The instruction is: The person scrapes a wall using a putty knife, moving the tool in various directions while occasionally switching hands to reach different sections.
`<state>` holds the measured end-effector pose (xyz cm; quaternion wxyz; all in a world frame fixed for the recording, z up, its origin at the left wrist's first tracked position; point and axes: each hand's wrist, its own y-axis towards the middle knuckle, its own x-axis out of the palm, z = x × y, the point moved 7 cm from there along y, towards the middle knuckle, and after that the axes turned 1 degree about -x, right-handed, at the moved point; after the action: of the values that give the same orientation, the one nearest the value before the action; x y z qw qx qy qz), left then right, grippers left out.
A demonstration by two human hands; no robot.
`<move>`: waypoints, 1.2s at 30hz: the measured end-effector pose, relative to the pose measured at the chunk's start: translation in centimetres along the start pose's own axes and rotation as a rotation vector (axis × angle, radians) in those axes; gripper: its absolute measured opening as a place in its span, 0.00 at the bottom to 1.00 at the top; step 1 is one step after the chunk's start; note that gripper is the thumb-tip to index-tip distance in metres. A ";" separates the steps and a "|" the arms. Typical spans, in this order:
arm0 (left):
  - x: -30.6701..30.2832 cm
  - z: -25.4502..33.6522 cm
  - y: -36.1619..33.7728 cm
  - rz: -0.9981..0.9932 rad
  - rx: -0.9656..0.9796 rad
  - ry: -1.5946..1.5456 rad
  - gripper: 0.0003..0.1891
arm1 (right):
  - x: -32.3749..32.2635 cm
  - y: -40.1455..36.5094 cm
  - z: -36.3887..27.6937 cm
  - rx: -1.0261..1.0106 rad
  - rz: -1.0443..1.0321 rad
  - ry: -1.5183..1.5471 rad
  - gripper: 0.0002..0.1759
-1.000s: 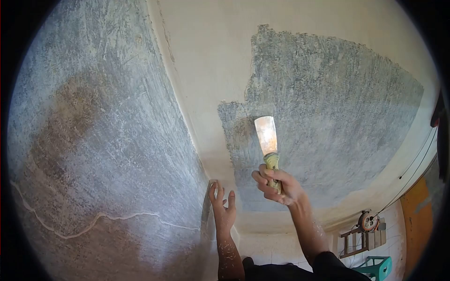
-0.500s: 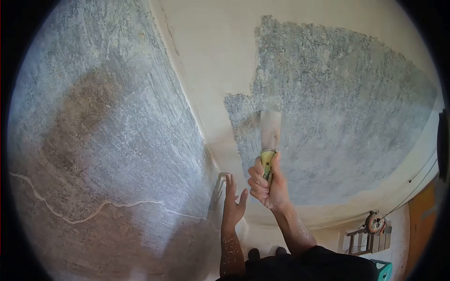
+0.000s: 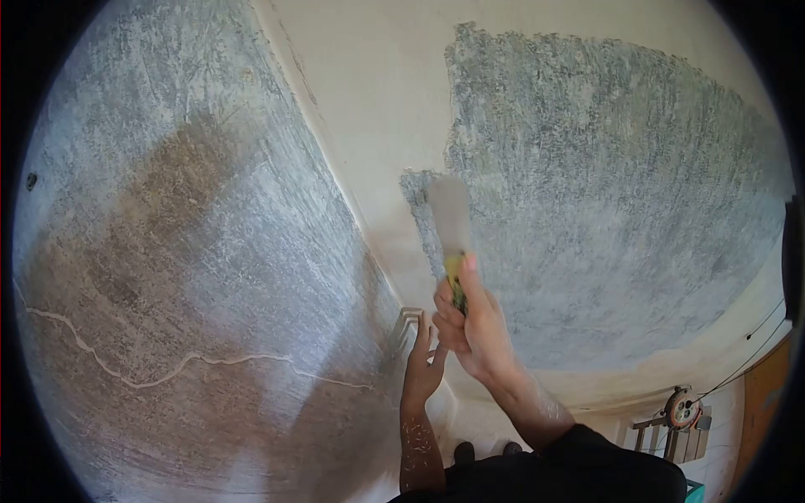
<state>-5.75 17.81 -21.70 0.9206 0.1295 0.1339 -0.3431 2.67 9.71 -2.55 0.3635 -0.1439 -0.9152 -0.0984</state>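
My right hand (image 3: pixel 480 331) is wrapped round the green-yellow handle of a scraper (image 3: pixel 450 214), its thumb lying along the handle. The wide blade points up over the left part of a grey, rough patch (image 3: pixel 587 193) on the cream wall (image 3: pixel 377 101); blur hides whether it touches. Lower and to the left, my left hand (image 3: pixel 423 369) has its fingers stretched upward and apart, holding nothing. It is beside the pale ledge-like piece (image 3: pixel 410 313) at the wall corner. Whitish flecks cover both forearms.
On the left stands a mottled grey wall (image 3: pixel 226 251) with a wavy pale line (image 3: pixel 168 375). At the lower right are a cable reel (image 3: pixel 683 408) on a wooden stand (image 3: pixel 689 443), hanging cords, a teal object (image 3: pixel 694 491) and a brown panel (image 3: pixel 761 402). Two dark shoes (image 3: pixel 486 451) show below.
The scraper and my right hand have shifted left, the blade now over the patch's left part. My left hand remains near the corner with fingers spread. The view has shifted slightly.
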 end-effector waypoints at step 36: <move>1.9 -3.9 0.4 -0.084 0.004 -0.138 0.42 | 3.6 0.6 -0.1 -0.025 0.055 0.074 0.30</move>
<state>-4.71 18.22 -25.88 0.9122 0.1018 0.0745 -0.3898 0.43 10.95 0.10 0.3977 -0.1696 -0.8956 -0.1049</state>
